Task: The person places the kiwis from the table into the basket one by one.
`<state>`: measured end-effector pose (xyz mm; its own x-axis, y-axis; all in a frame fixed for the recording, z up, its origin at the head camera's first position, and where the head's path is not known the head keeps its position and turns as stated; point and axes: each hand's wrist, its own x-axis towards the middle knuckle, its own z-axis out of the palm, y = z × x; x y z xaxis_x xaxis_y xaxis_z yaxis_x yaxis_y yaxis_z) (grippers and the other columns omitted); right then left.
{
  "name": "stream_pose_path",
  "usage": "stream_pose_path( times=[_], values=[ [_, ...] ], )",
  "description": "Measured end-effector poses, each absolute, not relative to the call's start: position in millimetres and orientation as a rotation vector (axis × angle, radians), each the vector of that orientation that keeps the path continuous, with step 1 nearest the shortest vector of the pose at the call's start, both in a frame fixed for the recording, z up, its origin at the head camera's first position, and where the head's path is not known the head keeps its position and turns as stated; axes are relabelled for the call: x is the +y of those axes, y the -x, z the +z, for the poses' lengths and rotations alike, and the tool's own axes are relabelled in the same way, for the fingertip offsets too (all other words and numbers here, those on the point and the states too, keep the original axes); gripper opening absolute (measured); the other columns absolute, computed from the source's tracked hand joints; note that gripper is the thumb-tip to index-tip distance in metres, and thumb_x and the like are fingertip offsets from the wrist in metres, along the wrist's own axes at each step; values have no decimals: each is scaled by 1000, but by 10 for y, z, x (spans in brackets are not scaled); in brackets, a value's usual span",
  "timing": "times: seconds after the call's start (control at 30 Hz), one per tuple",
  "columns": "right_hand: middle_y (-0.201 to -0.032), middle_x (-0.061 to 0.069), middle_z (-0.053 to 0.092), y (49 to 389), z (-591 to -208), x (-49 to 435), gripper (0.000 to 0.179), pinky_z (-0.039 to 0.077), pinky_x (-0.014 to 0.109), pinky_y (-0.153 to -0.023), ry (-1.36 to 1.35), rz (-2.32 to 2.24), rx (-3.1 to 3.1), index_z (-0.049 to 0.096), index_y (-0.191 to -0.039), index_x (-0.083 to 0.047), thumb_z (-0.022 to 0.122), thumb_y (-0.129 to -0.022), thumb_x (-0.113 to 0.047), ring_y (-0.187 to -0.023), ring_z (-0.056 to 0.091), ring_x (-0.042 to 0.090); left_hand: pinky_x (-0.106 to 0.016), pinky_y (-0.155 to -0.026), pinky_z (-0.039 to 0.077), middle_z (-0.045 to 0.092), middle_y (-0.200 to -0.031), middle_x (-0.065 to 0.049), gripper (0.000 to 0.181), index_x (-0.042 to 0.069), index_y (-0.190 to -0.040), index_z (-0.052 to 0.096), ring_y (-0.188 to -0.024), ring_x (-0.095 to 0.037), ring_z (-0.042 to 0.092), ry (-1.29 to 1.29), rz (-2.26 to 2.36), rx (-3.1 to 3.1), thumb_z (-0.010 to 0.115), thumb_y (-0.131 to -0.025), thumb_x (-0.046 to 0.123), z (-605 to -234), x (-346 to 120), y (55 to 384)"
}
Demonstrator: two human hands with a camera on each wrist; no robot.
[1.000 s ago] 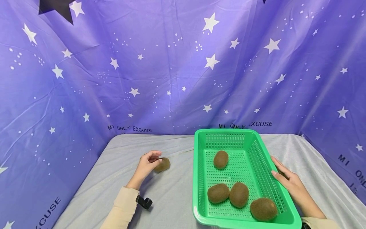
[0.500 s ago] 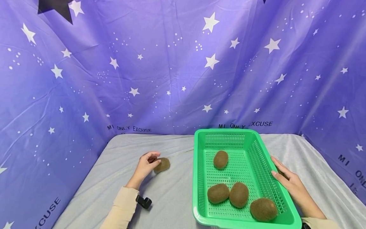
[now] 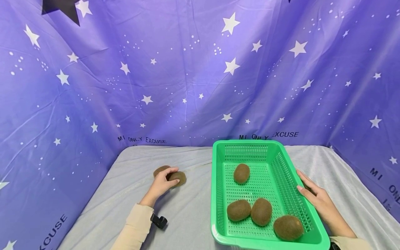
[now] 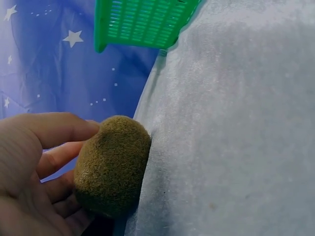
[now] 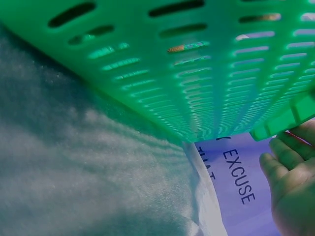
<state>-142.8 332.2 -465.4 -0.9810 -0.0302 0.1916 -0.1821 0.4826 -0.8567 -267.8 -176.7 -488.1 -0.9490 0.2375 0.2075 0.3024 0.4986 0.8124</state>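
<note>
In the head view my left hand (image 3: 161, 182) is at a brown kiwi (image 3: 178, 178) on the grey cloth, left of centre. Thumb and fingers close around its near end; the left wrist view shows the thumb against the fuzzy kiwi (image 4: 113, 167) and other fingers partly behind it. A second kiwi (image 3: 160, 169) lies just behind that hand, partly covered by it. My right hand (image 3: 323, 203) touches the outer right side of a green basket (image 3: 214, 194), fingers fairly straight along the rim. In the right wrist view its fingertips (image 5: 275, 162) lie beneath the rim.
Inside the basket lie several kiwis: one kiwi (image 3: 241, 173) towards the back, the others nearer the front, including a kiwi (image 3: 288, 227) at front right. Grey cloth (image 3: 187, 215) covers the table. A purple star-patterned curtain (image 3: 187, 69) encloses the back and sides.
My left hand has shifted slightly right and further over the kiwi, and the second kiwi behind it has come into view. The right hand and basket stay as they were.
</note>
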Motion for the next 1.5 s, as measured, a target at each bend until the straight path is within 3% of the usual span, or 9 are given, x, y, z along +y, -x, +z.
stream_pose_path(
  times=[0.27, 0.63, 1.5],
  values=[
    [-149, -24, 17, 1437, -4647, 3319, 55, 27, 0, -87, -183, 1542, -2560, 21, -151, -16, 43, -101, -22, -120, 21, -20, -49, -96, 41, 61, -122, -12, 53, 4, -123, 61, -114, -33, 54, 512, -1112, -2777, 79, -73, 4, -4834, -1705, 2632],
    [-145, -29, 19, 1432, -4664, 3325, 54, 26, -1, -87, -214, 1514, -2550, 22, -151, -13, 43, -101, -20, -120, 20, -22, -47, -96, 42, 62, -119, -12, 59, 5, -120, 62, -111, -32, 56, 507, -1041, -2772, 81, -66, -4, -4849, -1688, 2622],
    [-150, -24, 15, 1410, -4660, 3311, 54, 24, -2, -88, -209, 1550, -2556, 20, -151, -17, 41, -102, -23, -123, 18, -20, -43, -83, 47, 63, -119, -8, 55, 7, -125, 60, -102, -25, 60, 516, -1115, -2684, 79, -74, 16, -4718, -1662, 2528]
  ],
)
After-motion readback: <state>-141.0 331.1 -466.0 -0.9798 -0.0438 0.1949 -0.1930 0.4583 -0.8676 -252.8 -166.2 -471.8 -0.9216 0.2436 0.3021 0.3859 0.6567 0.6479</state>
